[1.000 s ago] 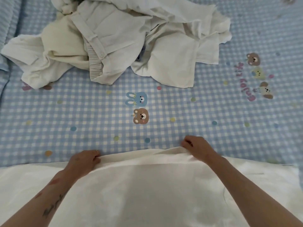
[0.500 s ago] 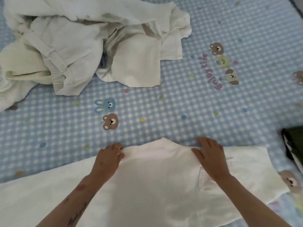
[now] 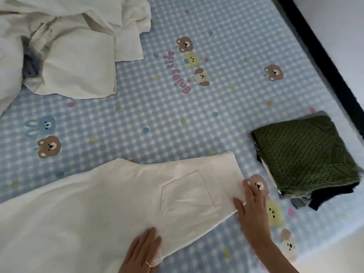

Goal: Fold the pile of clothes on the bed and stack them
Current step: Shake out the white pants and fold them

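On the bed (image 3: 197, 119), white pants (image 3: 122, 201) lie flat near the person, with both hands flat and holding nothing — left hand (image 3: 142, 251) presses them, right hand (image 3: 252, 211) smooths the waist edge — so next they likely fold them toward the stack (image 3: 307, 158).

Two bare hands and part of the forearms show at the lower edge of the view. The left hand (image 3: 142, 251) wears a thin gold-coloured band on one finger, seen near the knuckle; no other jewellery shows on it. The right hand (image 3: 252, 215) carries no ring or watch, and its forearm is uncovered as far as the frame's edge, with no sleeve or cuff. The nails on the fingers (image 3: 246, 186) look short and unpainted, though blur hides the detail.
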